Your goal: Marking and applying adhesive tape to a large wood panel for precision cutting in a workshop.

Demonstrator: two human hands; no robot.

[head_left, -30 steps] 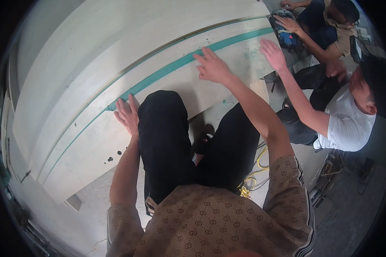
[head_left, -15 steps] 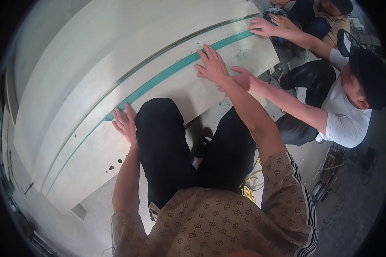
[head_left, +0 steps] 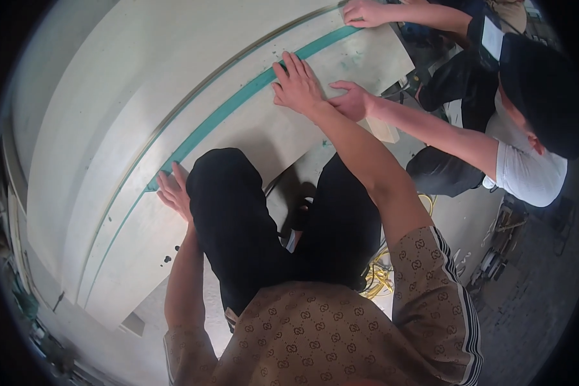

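A long green strip lies slantwise across a large pale board. My left hand rests at the strip's near left end, fingers stretched over its edge. Farther along, my right hand lies flat with fingers spread, its fingertips on the green strip. At the far right end, a co-worker's hand presses on the strip. That person's other hand is right beside my right wrist, palm partly turned up; whether it touches me I cannot tell.
A thin curved ridge runs along the board beyond the strip. Yellow cable lies coiled on the floor by my right leg. The co-worker in a dark cap crouches at the right. Another person is partly visible behind.
The whole view has shifted, so board and hands appear farther left and up. Both my hands stay on the strip at about the same places. The co-worker's head has leaned forward.
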